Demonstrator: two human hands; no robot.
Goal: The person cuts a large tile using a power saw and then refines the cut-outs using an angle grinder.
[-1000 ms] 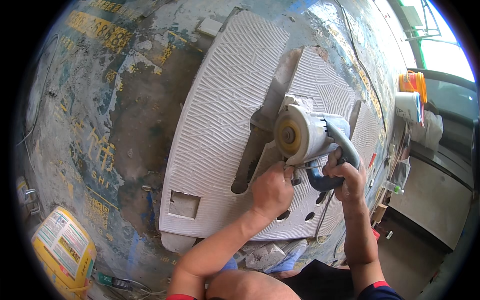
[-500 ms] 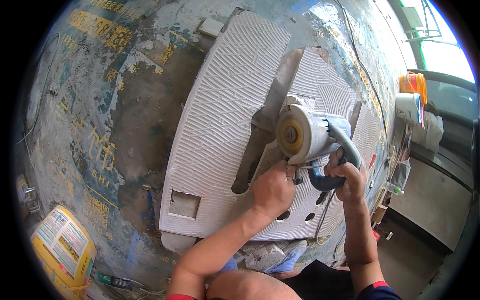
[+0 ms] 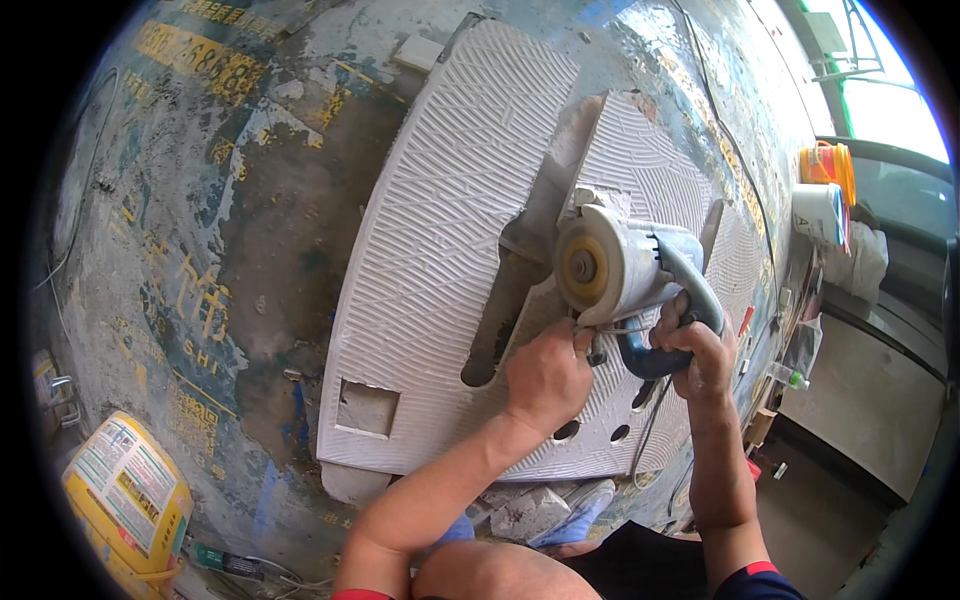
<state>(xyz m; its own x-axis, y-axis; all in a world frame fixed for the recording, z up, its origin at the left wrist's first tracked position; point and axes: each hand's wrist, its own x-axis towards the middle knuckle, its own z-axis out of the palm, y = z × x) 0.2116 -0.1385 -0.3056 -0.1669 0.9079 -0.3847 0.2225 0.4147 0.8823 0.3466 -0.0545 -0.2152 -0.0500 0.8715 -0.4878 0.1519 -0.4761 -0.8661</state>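
Observation:
A handheld stone-cutting saw (image 3: 632, 262) with a round yellowish blade is held over a big pale tile slab (image 3: 440, 215) lying on the floor with its ridged side up. My right hand (image 3: 697, 345) is wrapped around the saw's dark handle. Closed at the lower edge of the blade guard, my left hand (image 3: 548, 378) pinches a small metal part of the saw; its fingertips are partly hidden. Beside the saw, a long slot (image 3: 488, 345) with a rounded end runs through the slab. A square recess (image 3: 367, 409) and several round holes also mark it.
A yellow bucket (image 3: 128, 500) stands at the lower left. At the right are an orange bucket (image 3: 828, 170) and a white one (image 3: 817, 213). A dark cable (image 3: 735, 140) crosses the floor, and broken chunks (image 3: 528, 513) lie by my feet.
Almost nothing differs. The slab appears shifted very slightly left and up in the picture; both hands keep their grip on the saw.

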